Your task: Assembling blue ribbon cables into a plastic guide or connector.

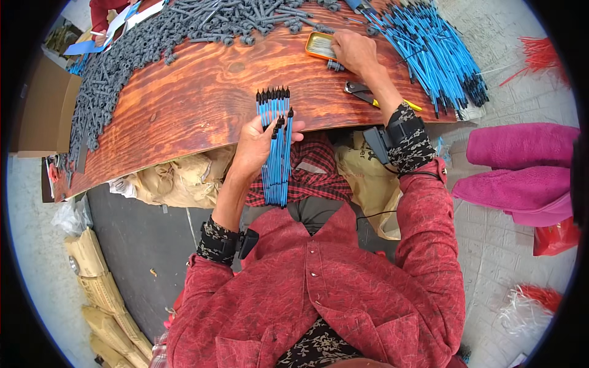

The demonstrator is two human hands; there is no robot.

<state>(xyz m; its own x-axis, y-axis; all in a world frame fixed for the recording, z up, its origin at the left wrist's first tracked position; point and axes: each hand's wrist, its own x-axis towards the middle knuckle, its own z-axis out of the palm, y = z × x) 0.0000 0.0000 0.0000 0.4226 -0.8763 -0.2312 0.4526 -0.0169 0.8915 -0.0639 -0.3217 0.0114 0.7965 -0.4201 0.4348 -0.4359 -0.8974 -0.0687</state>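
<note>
Blue sticks (275, 147) sit squeezed in the left hand (254, 150) over the wooden board's edge (184, 153); the right hand (354, 52) lies curled by the small tin (319, 45).

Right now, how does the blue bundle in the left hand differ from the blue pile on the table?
The bundle is small and neat, its rods parallel with black tips level; the pile is far larger and loosely fanned. The bundle is gripped upright by the left hand at the table edge; the pile lies flat, beside the right hand. Both are thin blue rods with black ends.
</note>
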